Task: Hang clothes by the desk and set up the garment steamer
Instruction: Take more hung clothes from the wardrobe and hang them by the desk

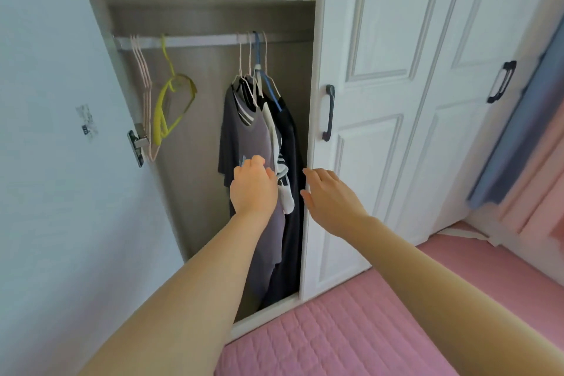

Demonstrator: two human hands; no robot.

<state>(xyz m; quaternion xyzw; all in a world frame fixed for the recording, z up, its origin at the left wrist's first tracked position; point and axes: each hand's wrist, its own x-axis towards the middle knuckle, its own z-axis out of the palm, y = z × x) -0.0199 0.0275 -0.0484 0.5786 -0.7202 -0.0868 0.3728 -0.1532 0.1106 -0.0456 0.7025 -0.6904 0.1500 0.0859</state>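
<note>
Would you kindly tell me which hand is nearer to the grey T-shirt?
Left. The left hand rests against the grey T-shirt; the right hand is off to its right, by the closed door's edge.

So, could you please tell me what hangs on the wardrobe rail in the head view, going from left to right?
Empty pink hangers → yellow hanger → grey T-shirt → white garment with dark stripes → dark garment on a blue hanger, nearest the closed wardrobe door.

- You face a white wardrobe (375,76) with panelled doors and dark handles (329,113).
- Its left door (45,162) stands open.
- A pink quilted bed cover (351,330) lies below.
- Pink and blue curtains (525,146) hang at your right.
</note>
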